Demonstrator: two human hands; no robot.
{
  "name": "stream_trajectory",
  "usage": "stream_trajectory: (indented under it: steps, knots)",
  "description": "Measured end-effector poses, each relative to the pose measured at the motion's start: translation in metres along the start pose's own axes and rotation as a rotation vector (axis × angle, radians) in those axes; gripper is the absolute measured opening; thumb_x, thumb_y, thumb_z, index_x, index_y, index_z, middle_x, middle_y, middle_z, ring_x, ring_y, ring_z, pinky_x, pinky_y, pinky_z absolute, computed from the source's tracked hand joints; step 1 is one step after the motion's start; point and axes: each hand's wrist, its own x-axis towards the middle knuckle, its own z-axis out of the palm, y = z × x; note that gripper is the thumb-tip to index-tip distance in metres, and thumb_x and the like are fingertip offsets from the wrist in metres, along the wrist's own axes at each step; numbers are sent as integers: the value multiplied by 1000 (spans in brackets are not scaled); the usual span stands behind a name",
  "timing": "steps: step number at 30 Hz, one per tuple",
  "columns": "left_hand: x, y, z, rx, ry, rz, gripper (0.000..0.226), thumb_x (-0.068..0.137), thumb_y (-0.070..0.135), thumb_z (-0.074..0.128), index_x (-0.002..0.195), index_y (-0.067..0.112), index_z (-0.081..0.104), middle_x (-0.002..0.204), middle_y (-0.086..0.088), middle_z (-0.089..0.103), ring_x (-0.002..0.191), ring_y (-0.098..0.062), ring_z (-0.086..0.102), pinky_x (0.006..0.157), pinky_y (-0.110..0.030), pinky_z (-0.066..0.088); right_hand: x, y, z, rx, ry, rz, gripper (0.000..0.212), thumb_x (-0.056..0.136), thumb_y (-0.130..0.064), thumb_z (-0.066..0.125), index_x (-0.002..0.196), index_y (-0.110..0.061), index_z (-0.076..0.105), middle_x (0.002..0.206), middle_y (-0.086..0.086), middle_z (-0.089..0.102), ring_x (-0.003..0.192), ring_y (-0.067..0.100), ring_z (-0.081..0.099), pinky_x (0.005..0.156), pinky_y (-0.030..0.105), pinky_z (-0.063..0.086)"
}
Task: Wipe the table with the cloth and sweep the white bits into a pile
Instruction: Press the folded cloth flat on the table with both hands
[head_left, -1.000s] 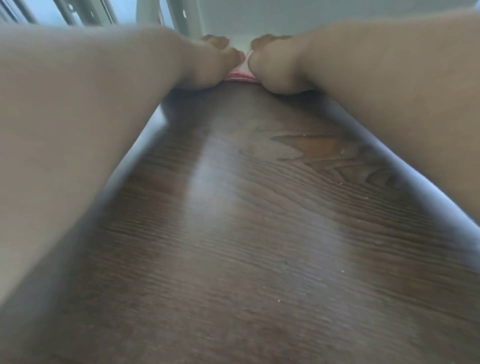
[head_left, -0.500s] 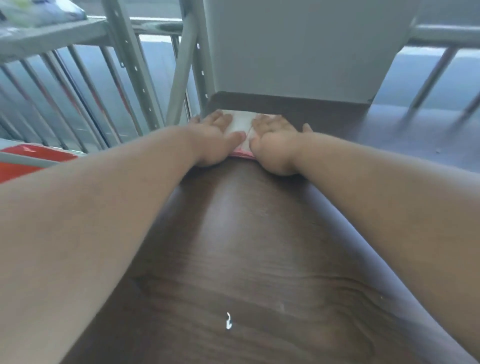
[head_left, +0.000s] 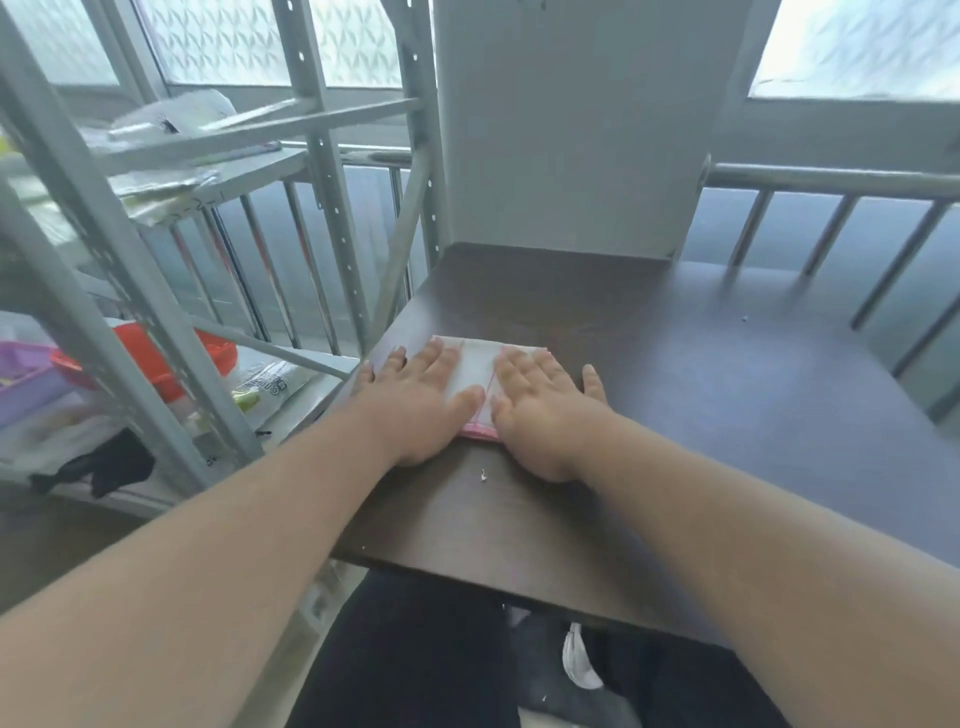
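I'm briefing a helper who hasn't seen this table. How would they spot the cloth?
On the dark wooden table, look under the left hand and right hand, both pressed flat. The cloth is the folded white square with a pink near edge.

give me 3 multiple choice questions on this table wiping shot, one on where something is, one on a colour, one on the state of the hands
1. Where does the white bit lie on the table?
A. just nearer the person than the cloth
B. on top of the cloth
C. against the grey panel

2. What colour is the near edge of the cloth?
A. green
B. pink
C. black

3. How are the hands on the cloth?
A. both clenched in fists
B. one lifted clear
C. both flat, fingers straight

Answers:
1 A, it sits on bare wood between the wrists.
2 B, a pink strip shows between the palms.
3 C, the left hand and right hand press down side by side.
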Motion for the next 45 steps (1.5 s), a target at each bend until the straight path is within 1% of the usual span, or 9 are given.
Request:
stream_trajectory:
  steps: [6,10,14,20,25,30,36,45]
  knots:
    - [-75,4,7,-34,-17,32,78,98,71,15,164,36,-7,172,14,-11,159,-24,-7,126,-54,-4,-74,-18,19,20,35,-31,63,106,-44,7,164,-26,-9,171,-13,-18,157,16,-20,123,60,-10]
    - [-113,11,12,-6,-20,42,76,100,70,12,163,37,-11,171,15,-15,159,-23,-9,127,-52,-4,-109,-23,33,13,59,-35,63,106,-44,7,164,-25,-10,171,-12,-18,157,17,-21,124,57,-11]
    - [-128,18,14,13,-32,49,76,98,71,9,162,38,-15,170,16,-18,159,-26,-10,127,-52,-4,-126,-22,37,19,69,-20,63,107,-43,7,164,-24,-11,171,-11,-19,156,17,-22,124,55,-12]
    - [-118,24,17,30,-25,54,79,95,73,10,163,38,-12,171,15,-15,159,-27,-8,127,-53,-3,-123,-15,35,29,41,-19,63,106,-46,7,164,-25,-11,170,-11,-20,156,18,-23,124,56,-12]
    - [-76,40,12,17,-26,68,79,97,73,15,163,37,-10,172,13,-12,159,-27,-4,126,-53,-1,-93,12,20,53,46,-2,63,106,-48,9,164,-29,-7,171,-13,-16,157,16,-19,123,58,-11]
    - [-16,60,6,17,-34,86,80,97,73,14,164,35,-8,173,11,-11,159,-28,-4,126,-53,-1,-45,47,4,53,37,44,63,106,-48,9,164,-30,-7,171,-15,-16,157,14,-19,123,58,-11]
    - [79,78,1,26,-20,96,81,96,75,13,164,36,-7,173,11,-10,159,-30,-2,126,-56,1,33,94,-18,32,42,87,63,106,-49,10,164,-32,-7,170,-17,-16,157,12,-18,123,60,-11]
    - [222,89,-12,29,-24,73,78,97,74,14,164,39,-4,172,15,-10,160,-29,-4,125,-57,-1,158,148,-54,-6,44,128,62,106,-49,10,164,-34,-4,171,-19,-13,157,9,-15,122,62,-10]
